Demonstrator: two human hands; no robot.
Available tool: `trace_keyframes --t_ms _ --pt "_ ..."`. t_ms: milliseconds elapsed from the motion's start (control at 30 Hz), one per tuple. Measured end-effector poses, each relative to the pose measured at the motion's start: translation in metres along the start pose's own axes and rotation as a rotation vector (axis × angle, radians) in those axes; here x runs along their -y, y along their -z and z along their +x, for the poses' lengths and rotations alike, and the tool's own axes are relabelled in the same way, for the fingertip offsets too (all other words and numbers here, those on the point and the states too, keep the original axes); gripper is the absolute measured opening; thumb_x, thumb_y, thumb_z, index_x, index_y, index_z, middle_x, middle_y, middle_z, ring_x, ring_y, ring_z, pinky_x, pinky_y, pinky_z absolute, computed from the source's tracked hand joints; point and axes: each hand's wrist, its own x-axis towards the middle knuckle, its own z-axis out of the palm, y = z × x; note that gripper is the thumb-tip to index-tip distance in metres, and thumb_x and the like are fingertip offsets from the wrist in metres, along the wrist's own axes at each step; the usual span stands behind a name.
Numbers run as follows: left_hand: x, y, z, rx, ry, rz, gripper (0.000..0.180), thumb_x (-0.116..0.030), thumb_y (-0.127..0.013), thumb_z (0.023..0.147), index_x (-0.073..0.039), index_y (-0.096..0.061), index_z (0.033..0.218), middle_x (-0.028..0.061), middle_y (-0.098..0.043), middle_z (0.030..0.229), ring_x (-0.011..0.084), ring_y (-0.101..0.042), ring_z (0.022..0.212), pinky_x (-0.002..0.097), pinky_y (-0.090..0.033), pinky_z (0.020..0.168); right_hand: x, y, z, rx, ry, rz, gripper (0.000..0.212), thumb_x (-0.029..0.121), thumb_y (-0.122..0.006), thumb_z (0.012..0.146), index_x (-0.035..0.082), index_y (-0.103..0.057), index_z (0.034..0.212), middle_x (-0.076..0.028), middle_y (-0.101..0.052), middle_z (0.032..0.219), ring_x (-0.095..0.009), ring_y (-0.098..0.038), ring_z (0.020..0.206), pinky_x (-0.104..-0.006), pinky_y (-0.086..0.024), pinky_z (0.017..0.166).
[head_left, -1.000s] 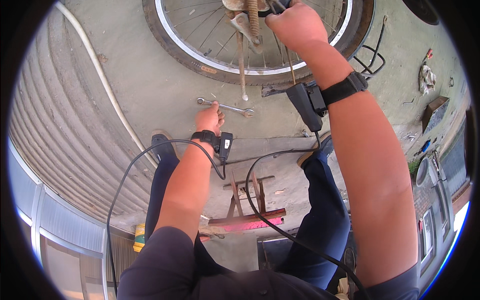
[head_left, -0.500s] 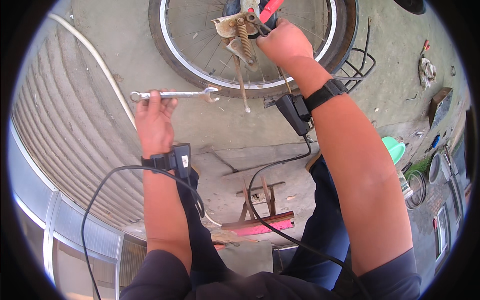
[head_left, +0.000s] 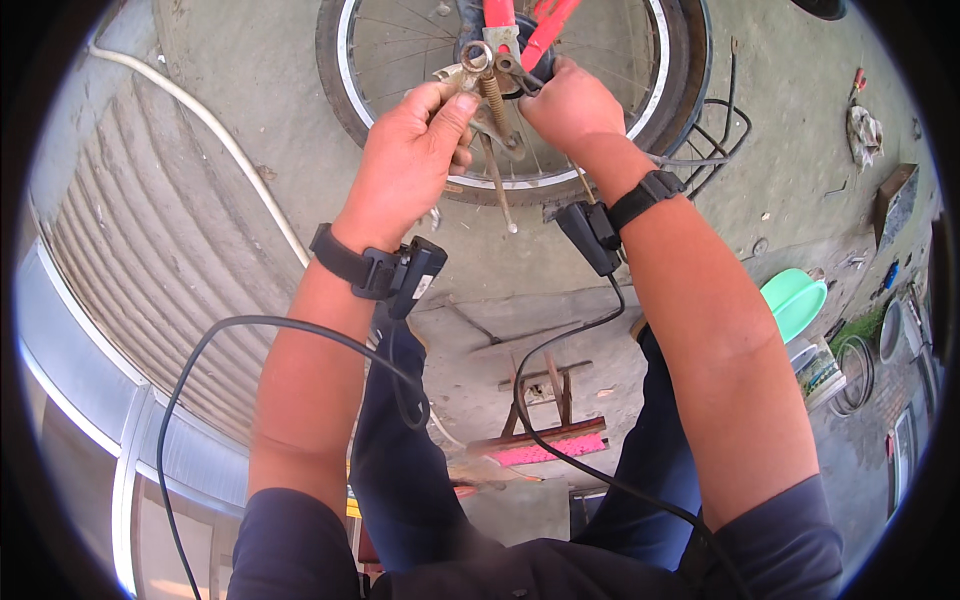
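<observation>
My left hand [head_left: 408,160] is closed round a silver combination wrench [head_left: 476,57]. The wrench's ring end is up at the rusty bracket of a kickstand, and its open end shows below my palm. I cannot tell if the ring sits on a bolt. My right hand [head_left: 580,108] grips a dark metal piece with a ring-shaped end [head_left: 507,64], close beside the wrench. A coil spring [head_left: 493,97] and the kickstand's rusty leg [head_left: 500,190] hang between my hands. Behind them lies a spoked bicycle wheel [head_left: 690,70] with red frame tubes [head_left: 498,12] at its hub.
A pale hose [head_left: 215,125] runs along ridged concrete on the left. Black bars [head_left: 738,120] stand right of the wheel. Farther right are a green basin [head_left: 795,305], a rag [head_left: 864,135] and a metal box [head_left: 895,200]. A low stool with a pink top [head_left: 548,450] is between my legs.
My left hand has carried the wrench up and right from open floor to the kickstand bracket, turning it from level to upright. My right hand keeps its hold near the hub.
</observation>
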Motion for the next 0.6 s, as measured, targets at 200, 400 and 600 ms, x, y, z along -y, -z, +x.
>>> trace_keyframes --t_ms 200,400,600 --pt "0.002 0.018 0.029 -0.134 -0.487 0.957 0.021 -0.026 -0.062 0.101 -0.006 -0.065 0.102 0.0176 -0.065 0.088 0.0412 -0.062 0.082 0.0497 -0.051 0.070 0.000 0.000 0.000 0.013 0.004 -0.020 0.049 0.033 -0.066 0.086 0.005 -0.062 0.125 -0.016 -0.075 0.116 -0.034 -0.071 0.109 -0.0442 -0.056 0.093" --pt "-0.021 0.029 0.059 0.080 -0.463 1.106 0.023 -0.028 -0.062 0.099 -0.006 -0.066 0.099 0.0158 -0.068 0.092 0.0403 -0.065 0.087 0.0514 -0.051 0.074 0.000 0.003 -0.002 0.020 0.007 -0.016 0.046 0.030 -0.065 0.087 0.005 -0.062 0.125 -0.016 -0.075 0.115 -0.035 -0.071 0.108 -0.0442 -0.056 0.092" --pt "-0.037 0.023 0.075 0.109 -0.426 1.198 0.023 -0.030 -0.065 0.097 -0.008 -0.069 0.098 0.0162 -0.070 0.095 0.0394 -0.066 0.091 0.0517 -0.051 0.076 -0.001 0.000 0.001 0.001 -0.007 0.016 0.047 0.034 -0.068 0.085 0.006 -0.064 0.123 -0.016 -0.075 0.112 -0.035 -0.071 0.108 -0.0435 -0.055 0.093"
